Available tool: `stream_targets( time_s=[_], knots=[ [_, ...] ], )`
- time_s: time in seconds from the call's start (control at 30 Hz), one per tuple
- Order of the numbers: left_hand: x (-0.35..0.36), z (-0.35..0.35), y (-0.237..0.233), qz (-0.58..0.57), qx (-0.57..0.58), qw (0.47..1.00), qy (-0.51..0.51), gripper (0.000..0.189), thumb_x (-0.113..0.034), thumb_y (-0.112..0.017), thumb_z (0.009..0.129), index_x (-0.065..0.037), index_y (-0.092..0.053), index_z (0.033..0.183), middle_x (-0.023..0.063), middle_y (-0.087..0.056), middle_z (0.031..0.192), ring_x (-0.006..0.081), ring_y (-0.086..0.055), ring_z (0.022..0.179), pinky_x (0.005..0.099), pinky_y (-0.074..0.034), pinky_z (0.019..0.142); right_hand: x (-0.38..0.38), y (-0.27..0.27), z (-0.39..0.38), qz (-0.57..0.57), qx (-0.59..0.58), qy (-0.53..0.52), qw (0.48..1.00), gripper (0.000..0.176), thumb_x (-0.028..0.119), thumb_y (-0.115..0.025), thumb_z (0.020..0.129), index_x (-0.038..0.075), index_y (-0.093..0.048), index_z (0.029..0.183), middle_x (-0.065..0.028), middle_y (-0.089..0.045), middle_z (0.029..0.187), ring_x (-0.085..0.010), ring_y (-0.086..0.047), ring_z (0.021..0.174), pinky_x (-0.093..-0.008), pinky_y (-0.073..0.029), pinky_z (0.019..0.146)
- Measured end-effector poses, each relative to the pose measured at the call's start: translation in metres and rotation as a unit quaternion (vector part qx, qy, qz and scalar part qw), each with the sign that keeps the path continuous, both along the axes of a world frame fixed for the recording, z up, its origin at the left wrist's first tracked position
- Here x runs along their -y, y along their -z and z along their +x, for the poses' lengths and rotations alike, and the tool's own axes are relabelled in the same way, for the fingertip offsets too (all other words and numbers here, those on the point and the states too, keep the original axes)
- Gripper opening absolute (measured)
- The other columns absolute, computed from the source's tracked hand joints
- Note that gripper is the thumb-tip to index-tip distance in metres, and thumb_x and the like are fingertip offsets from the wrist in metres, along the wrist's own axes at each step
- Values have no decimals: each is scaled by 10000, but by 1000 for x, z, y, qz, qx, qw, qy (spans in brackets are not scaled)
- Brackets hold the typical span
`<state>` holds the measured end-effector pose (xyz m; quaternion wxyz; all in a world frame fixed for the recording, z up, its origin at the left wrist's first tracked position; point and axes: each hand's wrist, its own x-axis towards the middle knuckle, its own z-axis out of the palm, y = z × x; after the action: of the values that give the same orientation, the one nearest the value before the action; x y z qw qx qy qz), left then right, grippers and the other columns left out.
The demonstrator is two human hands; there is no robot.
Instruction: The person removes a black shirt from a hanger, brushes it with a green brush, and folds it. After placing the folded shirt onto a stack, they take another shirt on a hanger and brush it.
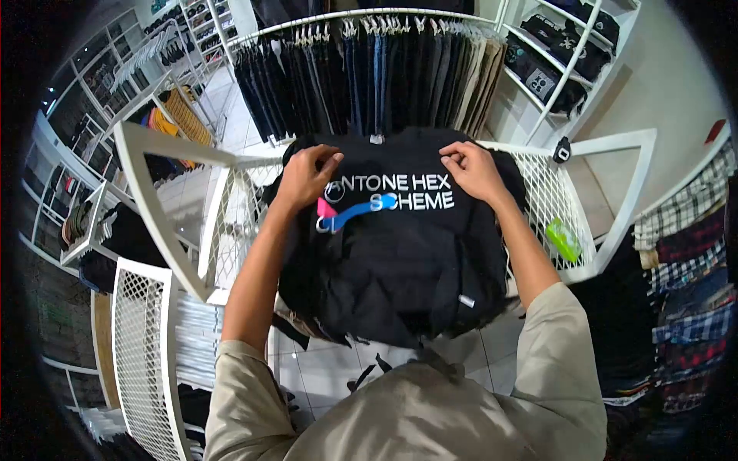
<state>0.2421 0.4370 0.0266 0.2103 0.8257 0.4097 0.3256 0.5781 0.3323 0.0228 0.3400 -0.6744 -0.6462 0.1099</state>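
A black printed shirt (pixel 400 246) lies spread face up, its collar away from me. White lettering, partly readable as "HEX SCHEME", crosses its chest beside pink and blue shapes. On the left side of the upper chest, my left hand (pixel 310 175) has its fingers curled together at the cloth. My right hand (pixel 473 170) is opposite, near the other shoulder, with thumb and fingers pinched at the fabric. The lower part of the shirt is rumpled, and a small white label (pixel 467 301) shows near its bottom right.
A white mesh table (pixel 573 201) with raised side frames bears the shirt. A bright green packet (pixel 563 240) lies on its right side. Trousers (pixel 369 81) hang from a rail behind it. Checked shirts (pixel 692 307) are at the right, and a white mesh panel (pixel 144 353) stands at the left.
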Motion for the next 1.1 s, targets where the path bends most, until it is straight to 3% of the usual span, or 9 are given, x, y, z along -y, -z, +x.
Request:
stream_targets(
  time_s=[0.13,0.2,0.23,0.37,0.6,0.73,0.87,0.9,1.1],
  knots=[
    [-93,8,39,109,-105,986,-70,381,-393,-654,958,-42,-765,1059,198,-738,1050,361,-690,1045,470,-516,918,-82,32,38,17,31,-12,999,189,220,-701,929,75,-741,1044,-121,-665,1016,-290,-676,936,-406,-536,870],
    [-114,7,47,103,-181,961,-180,446,-462,-626,963,-54,-769,1072,187,-742,1068,366,-677,1084,498,-492,953,-109,45,50,54,158,16,986,233,278,-682,945,95,-738,1078,-139,-662,1066,-319,-635,1068,-466,-494,964],
    [-121,5,46,52,-191,957,-212,552,-549,-622,939,-37,-761,1092,193,-734,1129,365,-678,1107,519,-475,976,-118,45,55,-23,155,23,987,300,347,-643,971,117,-735,1141,-159,-657,1193,-351,-574,1218,-512,-440,1048],
    [-147,-3,49,-112,-303,904,-280,607,-584,-662,892,-13,-755,1076,218,-734,1136,362,-700,1093,486,-479,997,-144,48,70,-232,129,45,963,420,449,-588,1000,124,-713,1236,-182,-666,1311,-369,-587,1273,-500,-429,1088],
    [-157,-26,42,-87,4,989,-116,329,-326,-673,955,-33,-707,1102,184,-727,1012,308,-697,947,370,-517,866,-128,30,74,-55,32,13,998,410,416,-575,1020,60,-655,1207,-247,-714,1107,-445,-657,1090,-505,-509,936],
    [-89,-27,-16,43,50,991,-114,261,-266,-595,1020,-14,-611,1087,211,-684,940,329,-678,910,404,-505,835,-85,-17,57,87,49,13,995,372,391,-605,1008,29,-615,1095,-268,-698,1012,-464,-660,996,-521,-506,842],
    [-7,-40,-67,154,76,974,-150,219,-260,-527,1053,-51,-538,1116,266,-668,947,491,-638,931,506,-481,801,-26,-62,46,279,57,24,958,316,323,-637,924,8,-650,945,-264,-681,868,-457,-674,866,-496,-516,771],
    [17,-45,-83,156,70,971,-165,208,-260,-505,1061,-61,-523,1120,277,-664,948,511,-625,942,536,-469,791,0,-85,41,206,15,29,978,295,281,-601,904,-4,-668,938,-276,-687,901,-447,-685,890,-486,-521,783],
    [147,-94,-150,335,105,922,-162,199,-279,-497,1071,-109,-571,1142,238,-691,880,464,-673,826,514,-488,696,137,-152,26,340,128,15,931,360,320,-639,975,12,-643,1163,-262,-707,1020,-459,-667,1007,-453,-534,837]
  ],
)
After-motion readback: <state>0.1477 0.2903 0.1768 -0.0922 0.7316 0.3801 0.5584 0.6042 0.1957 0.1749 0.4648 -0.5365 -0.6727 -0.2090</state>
